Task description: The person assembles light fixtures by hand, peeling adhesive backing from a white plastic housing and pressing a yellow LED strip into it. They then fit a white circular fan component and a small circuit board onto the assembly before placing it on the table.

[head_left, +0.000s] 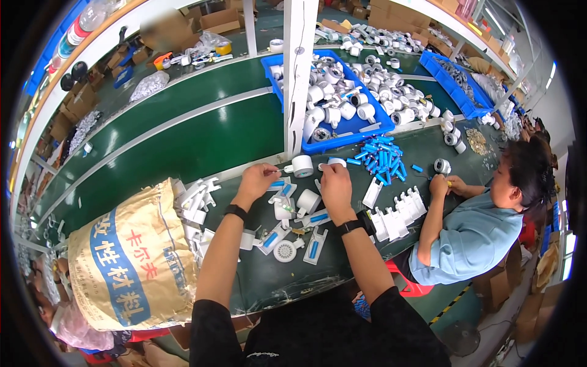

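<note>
My left hand (259, 181) is closed in a pinch beside the short stem of a white round fan-like head (302, 166). What its fingertips hold is too small to make out. Just to the right, my right hand (337, 187) is also pinched, in front of another white round head (335, 161); its fingers hide whatever is between them. Between my forearms lie more white heads (309, 200), a round slotted grille (285, 251) and white handle shells (314, 246) with blue cylindrical batteries in them. A heap of loose blue batteries (384, 160) sits beyond my right hand.
A blue tray (318, 147) full of white heads stands beyond a white post (296, 79). At left are a large printed sack (131, 263) and white shells (194, 202). Stacked white shells (400, 217) lie at right, near a seated co-worker (471, 232) handling another head (441, 165).
</note>
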A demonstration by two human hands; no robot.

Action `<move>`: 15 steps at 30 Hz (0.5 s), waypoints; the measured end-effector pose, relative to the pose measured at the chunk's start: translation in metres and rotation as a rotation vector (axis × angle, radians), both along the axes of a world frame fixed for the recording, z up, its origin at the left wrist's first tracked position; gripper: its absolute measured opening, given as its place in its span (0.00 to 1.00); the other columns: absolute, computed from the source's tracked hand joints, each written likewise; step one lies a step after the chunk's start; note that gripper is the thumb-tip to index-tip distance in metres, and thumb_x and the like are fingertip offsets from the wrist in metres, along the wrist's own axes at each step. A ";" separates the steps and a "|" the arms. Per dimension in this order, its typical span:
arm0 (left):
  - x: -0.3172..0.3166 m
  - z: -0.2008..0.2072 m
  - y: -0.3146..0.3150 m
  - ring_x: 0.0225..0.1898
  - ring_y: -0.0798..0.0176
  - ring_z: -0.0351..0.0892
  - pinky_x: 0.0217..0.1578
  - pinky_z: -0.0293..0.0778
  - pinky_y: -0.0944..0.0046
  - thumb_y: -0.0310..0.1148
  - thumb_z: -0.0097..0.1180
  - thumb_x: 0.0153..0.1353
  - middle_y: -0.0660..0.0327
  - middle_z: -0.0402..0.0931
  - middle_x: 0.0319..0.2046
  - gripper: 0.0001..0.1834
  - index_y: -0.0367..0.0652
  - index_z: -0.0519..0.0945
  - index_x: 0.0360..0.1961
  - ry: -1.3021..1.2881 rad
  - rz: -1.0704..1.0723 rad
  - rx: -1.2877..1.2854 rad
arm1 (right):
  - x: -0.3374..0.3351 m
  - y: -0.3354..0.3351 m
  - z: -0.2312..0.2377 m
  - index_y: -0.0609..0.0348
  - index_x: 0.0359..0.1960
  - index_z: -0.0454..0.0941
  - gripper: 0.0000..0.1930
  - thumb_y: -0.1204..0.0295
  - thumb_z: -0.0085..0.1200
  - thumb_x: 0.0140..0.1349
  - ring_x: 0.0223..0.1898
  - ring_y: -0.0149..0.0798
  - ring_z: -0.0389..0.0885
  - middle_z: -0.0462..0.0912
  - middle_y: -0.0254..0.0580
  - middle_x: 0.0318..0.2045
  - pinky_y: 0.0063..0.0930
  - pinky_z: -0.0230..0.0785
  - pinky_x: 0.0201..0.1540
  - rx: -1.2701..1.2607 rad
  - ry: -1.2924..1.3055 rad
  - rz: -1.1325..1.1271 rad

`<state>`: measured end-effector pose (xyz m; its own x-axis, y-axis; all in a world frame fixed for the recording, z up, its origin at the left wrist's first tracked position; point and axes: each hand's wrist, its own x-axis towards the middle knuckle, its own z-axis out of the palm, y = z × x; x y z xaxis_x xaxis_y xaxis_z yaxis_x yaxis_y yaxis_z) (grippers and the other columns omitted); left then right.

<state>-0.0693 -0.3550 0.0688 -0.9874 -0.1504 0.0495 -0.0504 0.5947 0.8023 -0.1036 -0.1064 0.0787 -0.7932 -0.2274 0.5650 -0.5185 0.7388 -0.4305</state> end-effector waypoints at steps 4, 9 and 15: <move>-0.002 -0.004 -0.004 0.38 0.59 0.86 0.45 0.80 0.62 0.41 0.67 0.58 0.56 0.86 0.33 0.15 0.44 0.88 0.41 -0.045 -0.020 -0.040 | -0.001 0.012 0.001 0.56 0.46 0.83 0.15 0.81 0.56 0.57 0.41 0.52 0.79 0.81 0.48 0.40 0.43 0.75 0.44 0.054 0.006 0.033; 0.002 -0.002 -0.003 0.38 0.60 0.86 0.45 0.79 0.62 0.40 0.65 0.60 0.56 0.86 0.34 0.14 0.45 0.87 0.42 -0.079 -0.036 0.039 | 0.000 0.026 0.004 0.55 0.46 0.83 0.13 0.81 0.53 0.62 0.37 0.56 0.82 0.81 0.52 0.39 0.46 0.76 0.42 -0.234 -0.212 0.025; 0.001 -0.004 -0.005 0.38 0.61 0.85 0.44 0.78 0.62 0.37 0.64 0.61 0.56 0.86 0.36 0.14 0.43 0.86 0.45 -0.091 -0.060 0.078 | 0.004 0.036 0.007 0.56 0.47 0.82 0.11 0.79 0.57 0.62 0.35 0.51 0.84 0.81 0.50 0.37 0.41 0.77 0.39 -0.264 -0.172 0.152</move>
